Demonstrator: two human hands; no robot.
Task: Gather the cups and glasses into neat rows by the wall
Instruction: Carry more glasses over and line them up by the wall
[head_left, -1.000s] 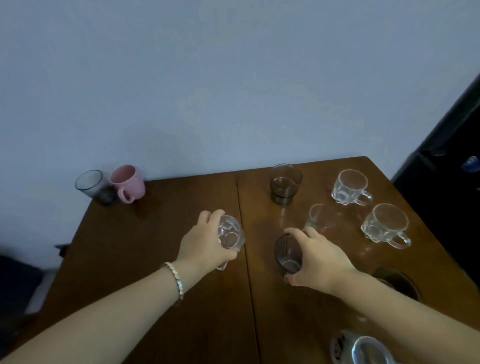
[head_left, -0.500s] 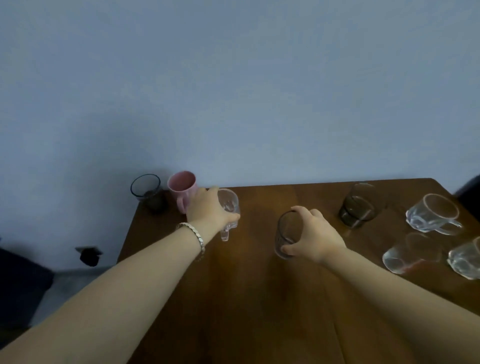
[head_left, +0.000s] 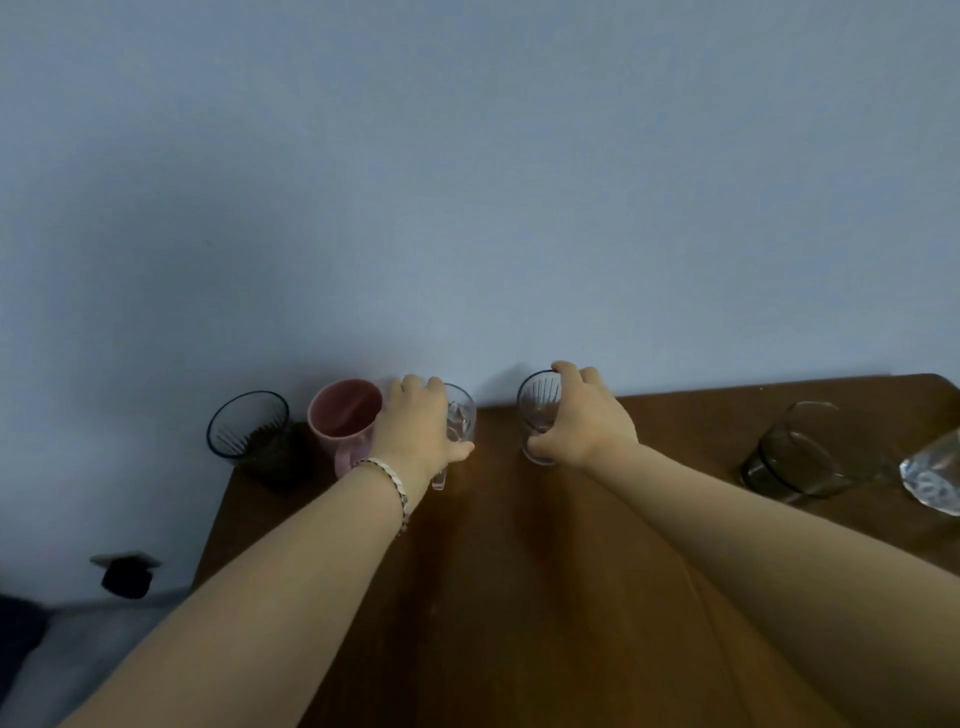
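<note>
A dark ribbed glass (head_left: 248, 426) and a pink mug (head_left: 345, 415) stand at the table's back left corner by the wall. My left hand (head_left: 418, 428) grips a clear glass mug (head_left: 460, 421) right beside the pink mug; its handle points toward me. My right hand (head_left: 582, 418) is wrapped around a smoky ribbed glass (head_left: 539, 408) a little further right, also at the wall. Whether either rests on the table I cannot tell. A dark tumbler (head_left: 800, 452) and part of a clear mug (head_left: 935, 475) sit at the right.
The brown wooden table (head_left: 519, 597) meets a pale blue wall (head_left: 467, 208) at its far edge. A small black object (head_left: 127, 574) sits low on the wall left of the table. The table's left edge drops off just beside the dark ribbed glass.
Both hands carried their glasses away from me to the wall. The clear mug now sits next to the pink mug, the smoky glass to its right. The camera view shifted left.
</note>
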